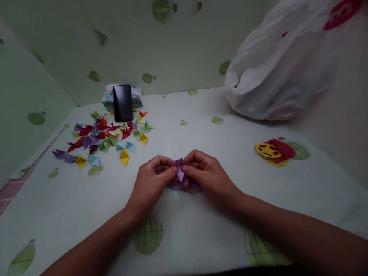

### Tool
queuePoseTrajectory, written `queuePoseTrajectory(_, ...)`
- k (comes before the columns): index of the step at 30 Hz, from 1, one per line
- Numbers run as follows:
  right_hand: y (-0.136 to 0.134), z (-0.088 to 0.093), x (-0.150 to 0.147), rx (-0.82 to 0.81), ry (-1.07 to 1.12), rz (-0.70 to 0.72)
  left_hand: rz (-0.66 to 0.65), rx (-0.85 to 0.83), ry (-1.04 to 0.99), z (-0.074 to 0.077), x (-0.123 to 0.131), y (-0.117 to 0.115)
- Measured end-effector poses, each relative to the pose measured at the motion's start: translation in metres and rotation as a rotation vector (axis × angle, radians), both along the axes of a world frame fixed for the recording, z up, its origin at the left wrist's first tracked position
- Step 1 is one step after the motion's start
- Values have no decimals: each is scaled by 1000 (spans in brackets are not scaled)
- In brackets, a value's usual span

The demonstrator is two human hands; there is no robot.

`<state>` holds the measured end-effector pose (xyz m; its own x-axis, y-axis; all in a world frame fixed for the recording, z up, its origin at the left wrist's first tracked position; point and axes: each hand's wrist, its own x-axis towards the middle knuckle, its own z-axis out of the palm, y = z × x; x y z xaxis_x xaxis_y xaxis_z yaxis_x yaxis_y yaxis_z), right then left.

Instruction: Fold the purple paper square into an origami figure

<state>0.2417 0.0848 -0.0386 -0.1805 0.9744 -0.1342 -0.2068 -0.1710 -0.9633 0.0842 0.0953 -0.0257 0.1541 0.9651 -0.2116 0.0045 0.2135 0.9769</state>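
A small folded purple paper (180, 172) is pinched between my two hands at the middle of the table. My left hand (153, 178) grips its left side with thumb and fingertips. On its right side, my right hand (206, 173) closes on it in the same way. Just beneath the fingers lies a stack of purple paper (191, 186) with a bit of yellow at its lower edge. The fingertips partly cover both the folded piece and the stack.
Many coloured folded papers (105, 138) lie at the back left, by a dark phone (123, 103) leaning on a tissue box (138, 97). A white plastic bag (271, 70) stands at the back right. Yellow and red cut-outs (273, 151) lie on the right.
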Motion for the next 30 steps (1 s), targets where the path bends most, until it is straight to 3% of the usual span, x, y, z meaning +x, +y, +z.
queuePoseTrajectory(14, -1, -2, 0, 0, 41, -25, -16, -34, -183, -4, 1, -4)
queuePoseTrajectory(19, 0, -5, 1, 20, 53, -69, -51, -148, -289, -3, 5, -6)
queuePoseTrajectory(30, -3, -1, 0, 48, -1, -79, -144, -202, -271, -6, 5, -6)
